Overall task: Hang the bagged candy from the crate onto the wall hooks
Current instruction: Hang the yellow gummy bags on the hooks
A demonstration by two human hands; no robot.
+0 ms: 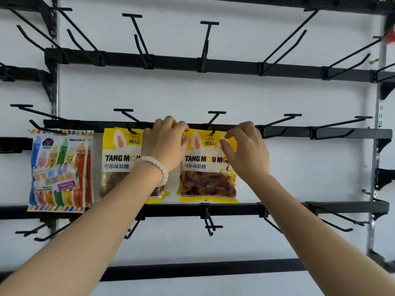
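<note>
A yellow cola-gummy bag [208, 167] hangs on the middle black hook [214, 122] of the second rail. My left hand [165, 144] pinches its top left corner. My right hand [245, 150] pinches its top right corner. Several more yellow bags [118, 161] hang on the hook to the left, partly hidden by my left forearm. Striped pencil-candy bags [61, 169] hang at the far left. The crate is out of view.
Bare black hooks stick out toward me from the top rail [235, 68], from the right half of the middle rail [333, 132] and from the rail below [235, 209]. A steel upright [377, 146] bounds the rack on the right.
</note>
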